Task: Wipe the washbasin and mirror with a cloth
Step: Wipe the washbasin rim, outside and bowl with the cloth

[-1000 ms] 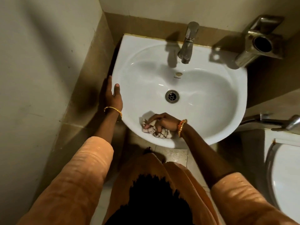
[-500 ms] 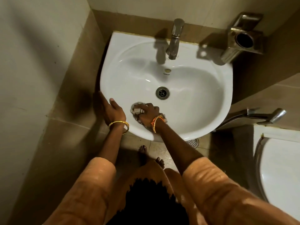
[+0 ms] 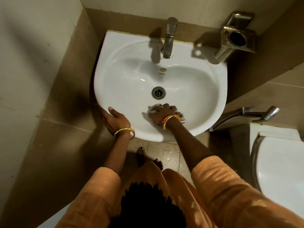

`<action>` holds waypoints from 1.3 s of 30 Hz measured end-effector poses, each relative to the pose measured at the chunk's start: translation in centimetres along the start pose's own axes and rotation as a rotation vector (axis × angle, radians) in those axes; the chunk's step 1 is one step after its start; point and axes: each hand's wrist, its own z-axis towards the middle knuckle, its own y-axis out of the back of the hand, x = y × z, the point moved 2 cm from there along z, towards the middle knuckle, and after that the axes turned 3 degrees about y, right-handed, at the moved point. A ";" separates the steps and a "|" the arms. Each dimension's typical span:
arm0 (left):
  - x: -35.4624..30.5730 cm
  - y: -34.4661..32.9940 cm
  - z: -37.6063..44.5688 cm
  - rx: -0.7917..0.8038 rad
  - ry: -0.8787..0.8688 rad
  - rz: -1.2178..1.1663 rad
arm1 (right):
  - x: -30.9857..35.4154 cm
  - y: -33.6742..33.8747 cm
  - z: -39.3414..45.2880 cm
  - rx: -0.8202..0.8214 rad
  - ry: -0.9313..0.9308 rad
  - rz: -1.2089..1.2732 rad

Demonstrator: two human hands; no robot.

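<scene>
Washbasin (image 3: 189, 89): white, wall-mounted, back edge against the tiled wall at 12 o'clock, rounded front rim toward 6 o'clock. Tap (image 3: 169, 38) at 12 o'clock on the back ledge, spout over the bowl. Drain (image 3: 158, 92) near bowl centre.

Right hand (image 3: 162, 113): inside the bowl at about 6 o'clock from the drain, fingers curled down and closed over a bunched cloth (image 3: 181, 118). Cloth is mostly hidden under the hand; a checked edge shows at 3 o'clock of the wrist and a pale bit at the fingertips. Cloth pressed to the bowl's near slope, just short of the drain.

Left hand (image 3: 115, 120): on the outer rim at about 8 o'clock of the basin, fingers loosely spread along the edge, thumb on top of the rim, nothing in it.

Room: left wall close beside the basin's 9 o'clock edge, narrow gap only. Metal holder (image 3: 236, 37) on the wall at 2 o'clock, near the back corner. Toilet (image 3: 279, 162) at 4 o'clock, near the basin. Bowl surface from 12 to 4 o'clock of the drain is bare. Mirror not in view.
</scene>
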 end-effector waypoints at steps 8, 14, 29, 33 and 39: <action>-0.1 -0.1 -1.0 -0.034 0.033 0.029 | -0.3 0.5 -5.9 -0.048 0.159 -0.089; -0.1 0.2 -1.2 -0.020 0.013 0.041 | -7.1 4.4 -4.6 -0.192 -0.069 -0.424; -0.3 0.4 -1.0 -0.016 -0.028 0.134 | -9.1 9.1 -0.6 -0.409 -0.120 -0.347; -0.9 0.2 0.1 0.008 -0.010 0.208 | -9.8 7.3 -1.6 -0.283 -0.057 -0.381; -1.2 -1.9 8.0 0.112 -0.140 0.334 | -9.9 9.7 -0.4 -0.500 -0.158 -0.393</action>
